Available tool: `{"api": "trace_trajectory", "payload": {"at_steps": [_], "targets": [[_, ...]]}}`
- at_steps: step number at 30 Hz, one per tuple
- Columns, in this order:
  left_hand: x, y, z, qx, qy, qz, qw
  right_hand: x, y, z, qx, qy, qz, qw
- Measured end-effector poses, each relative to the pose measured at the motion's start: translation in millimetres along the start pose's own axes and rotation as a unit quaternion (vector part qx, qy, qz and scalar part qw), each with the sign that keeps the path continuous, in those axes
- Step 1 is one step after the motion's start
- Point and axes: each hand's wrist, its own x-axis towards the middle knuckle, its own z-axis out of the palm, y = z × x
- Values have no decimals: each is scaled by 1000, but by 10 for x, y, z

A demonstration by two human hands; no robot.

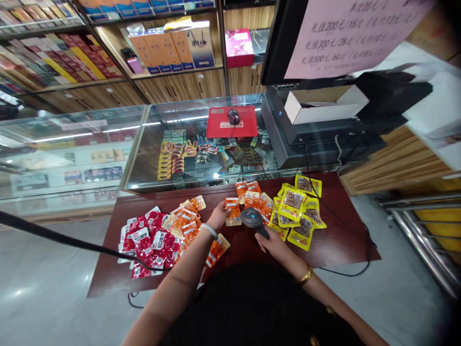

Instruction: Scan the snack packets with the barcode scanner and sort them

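In my right hand (pixel 272 244) is a black barcode scanner (pixel 253 218), gripped by its handle with the head over the table's middle. My left hand (pixel 218 216) pinches the edge of an orange snack packet (pixel 233 211), just left of the scanner. More orange packets (pixel 265 204) lie beyond and beside the scanner. Another spread of orange packets (pixel 188 221) is left of my left hand, partly behind my forearm. Red and white packets (pixel 144 242) are heaped at the table's left. Yellow packets (pixel 291 204) with brown contents are piled to the right.
The dark red table (pixel 338 230) stands against a glass display counter (pixel 151 163). On the counter are a red mouse pad (pixel 216 126) with a mouse (pixel 233 116), and a black machine with a white open box (pixel 317 113). A black cable (pixel 82 245) crosses the left side.
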Motion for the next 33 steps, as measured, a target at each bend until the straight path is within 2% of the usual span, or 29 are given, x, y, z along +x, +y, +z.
{"api": "trace_trajectory", "payload": {"at_steps": [4, 9, 14, 16, 18, 19, 20, 22, 24, 26, 28, 30, 33], "targets": [[29, -27, 46, -89, -16, -21, 996, -41, 36, -28, 1, -2, 15, 1000], [94, 0, 82, -93, -21, 12, 995, -79, 170, -41, 24, -10, 19, 999], [190, 123, 257, -92, -83, 15, 992, -88, 146, -50, 12, 7, 5, 1000], [176, 169, 273, -60, -94, 11, 994, -76, 114, -51, 3, 10, 3, 1000], [63, 181, 211, 52, -66, 7, 996, -58, 102, -45, -3, 11, 5, 1000], [-38, 168, 154, 143, -39, 0, 989, -48, 104, -40, -4, 13, 7, 1000], [-169, 141, 87, 251, -11, -10, 968, -40, 112, -33, -3, 13, 8, 1000], [-488, 46, -54, 452, 31, -29, 891, -27, 135, -18, 5, 7, 10, 1000], [-814, -88, -174, 559, 42, -18, 828, -18, 160, -2, 14, -7, 12, 1000], [-1062, -227, -261, 609, 24, -18, 793, -11, 178, 13, 16, -21, 16, 1000], [-1188, -340, -319, 630, 0, -18, 777, -2, 185, 28, 12, -30, 20, 999], [-1199, -404, -358, 631, -25, -42, 774, 7, 181, 42, 9, -36, 21, 999], [-1086, -409, -377, 578, -54, -122, 805, 14, 166, 54, 2, -40, 21, 999]]}}
